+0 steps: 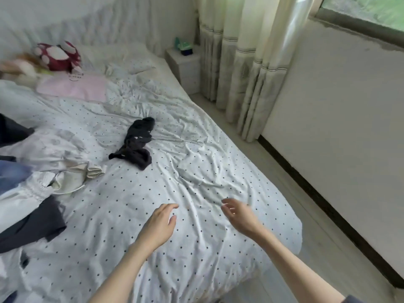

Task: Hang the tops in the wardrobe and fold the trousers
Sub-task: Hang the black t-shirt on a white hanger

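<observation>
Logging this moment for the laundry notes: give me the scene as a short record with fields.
surface: white bedsheet with dark dots, rumpled
left hand: open, over the sheet, holding nothing
right hand: open, fingers loosely curled, holding nothing
lone garment: crumpled black cloth item, mid-bed, beyond both hands
pile: mixed white, blue and dark grey clothes at the bed's left edge
wardrobe: not in view

one bed (196, 171), one plush toy (58, 55), one nightstand (185, 68), two hands (158, 226)
</observation>
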Motion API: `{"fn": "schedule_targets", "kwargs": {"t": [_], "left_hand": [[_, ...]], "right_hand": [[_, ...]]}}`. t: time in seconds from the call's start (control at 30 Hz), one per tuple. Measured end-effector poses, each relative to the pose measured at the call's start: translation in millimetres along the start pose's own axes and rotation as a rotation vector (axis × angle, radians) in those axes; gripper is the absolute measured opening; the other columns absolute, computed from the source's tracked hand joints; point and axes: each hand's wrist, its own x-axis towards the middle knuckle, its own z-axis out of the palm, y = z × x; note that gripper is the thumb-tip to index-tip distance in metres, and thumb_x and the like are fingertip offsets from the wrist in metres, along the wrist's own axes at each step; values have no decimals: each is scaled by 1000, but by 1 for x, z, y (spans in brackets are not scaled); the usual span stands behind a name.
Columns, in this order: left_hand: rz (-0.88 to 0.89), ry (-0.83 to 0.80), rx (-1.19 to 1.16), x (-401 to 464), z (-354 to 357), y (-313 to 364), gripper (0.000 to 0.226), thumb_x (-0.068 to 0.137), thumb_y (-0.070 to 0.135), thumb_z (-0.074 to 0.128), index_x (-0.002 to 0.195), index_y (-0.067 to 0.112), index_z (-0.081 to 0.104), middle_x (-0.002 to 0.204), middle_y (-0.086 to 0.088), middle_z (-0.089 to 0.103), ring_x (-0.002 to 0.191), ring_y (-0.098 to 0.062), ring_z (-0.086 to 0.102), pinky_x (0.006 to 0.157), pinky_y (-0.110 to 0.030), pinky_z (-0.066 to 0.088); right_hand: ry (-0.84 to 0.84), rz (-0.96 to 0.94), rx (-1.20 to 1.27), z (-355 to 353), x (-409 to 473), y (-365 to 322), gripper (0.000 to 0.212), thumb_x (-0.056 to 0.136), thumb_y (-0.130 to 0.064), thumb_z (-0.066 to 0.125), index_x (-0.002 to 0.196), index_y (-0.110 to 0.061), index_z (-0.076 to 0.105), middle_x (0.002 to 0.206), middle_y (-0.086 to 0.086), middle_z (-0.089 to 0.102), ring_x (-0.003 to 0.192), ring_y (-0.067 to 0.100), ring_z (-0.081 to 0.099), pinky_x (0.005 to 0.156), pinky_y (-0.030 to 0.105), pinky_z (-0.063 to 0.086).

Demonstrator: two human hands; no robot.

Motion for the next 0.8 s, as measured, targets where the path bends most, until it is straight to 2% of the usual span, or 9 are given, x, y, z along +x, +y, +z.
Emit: {"fn": "schedule_targets", "kwargs": {"t": [0.1, 0.23, 0.37, 0.53, 0.6, 0.67, 0.7, 0.77, 0.8], "left_hand": [[-69, 12, -28, 23, -16, -37, 36, 98, 18, 39, 134, 18, 44, 139, 4, 43, 129, -14, 39, 103, -24, 31], [-93, 30, 3, 85, -48, -88, 38, 98, 15, 39, 136, 17, 42, 141, 4, 39, 131, -15, 36, 104, -26, 32], [-85, 110, 111, 159, -79, -140, 49, 95, 8, 41, 143, 16, 34, 150, -2, 28, 138, -19, 25, 107, -31, 29], [-37, 171, 265, 238, -97, -193, 76, 83, -8, 54, 148, 19, 25, 157, -11, 12, 145, -33, 9, 111, -45, 24], [-21, 151, 354, 266, -97, -215, 80, 77, -12, 57, 146, 20, 31, 157, -11, 14, 145, -35, 8, 111, -49, 21], [-7, 161, 395, 283, -95, -227, 62, 72, -12, 64, 128, 13, 56, 143, -14, 43, 141, -35, 24, 110, -54, 22], [1, 192, 400, 288, -92, -232, 49, 68, -12, 68, 111, 10, 65, 126, -14, 58, 134, -33, 38, 109, -55, 24], [43, 282, 373, 290, -90, -232, 39, 58, -15, 73, 88, 8, 69, 91, -9, 68, 106, -29, 62, 105, -53, 31], [79, 324, 340, 289, -90, -227, 38, 54, -17, 74, 83, 7, 68, 80, -7, 67, 89, -28, 66, 100, -48, 39]], "right_hand": [[-58, -29, -26, 25, 51, -31, 34, 98, -25, 46, 128, -12, 53, 124, 7, 62, 113, 18, 59, 85, 26, 47], [-115, -57, -92, 69, 135, -79, 34, 97, -25, 46, 129, -13, 54, 122, 7, 63, 115, 22, 58, 93, 29, 43], [-163, -32, -169, 109, 211, -104, 42, 98, -26, 44, 138, -15, 43, 131, 8, 58, 124, 23, 51, 98, 29, 36], [-269, -34, -310, 150, 281, -103, 54, 99, -30, 41, 149, -19, 23, 153, 4, 29, 139, 23, 29, 111, 34, 27], [-309, -6, -320, 163, 297, -97, 55, 99, -30, 41, 150, -20, 20, 156, 4, 21, 143, 21, 20, 114, 33, 20], [-340, 12, -327, 170, 301, -92, 56, 100, -29, 41, 150, -19, 19, 157, 4, 16, 144, 21, 16, 113, 31, 17], [-355, 22, -325, 173, 302, -90, 55, 100, -28, 41, 150, -18, 20, 158, 4, 16, 145, 21, 15, 113, 30, 16], [-337, 16, -299, 175, 300, -88, 54, 99, -28, 42, 148, -17, 24, 156, 4, 22, 143, 21, 20, 112, 29, 19], [-311, 19, -266, 172, 299, -89, 53, 99, -29, 44, 147, -17, 27, 153, 4, 28, 141, 20, 25, 110, 29, 22]]}}
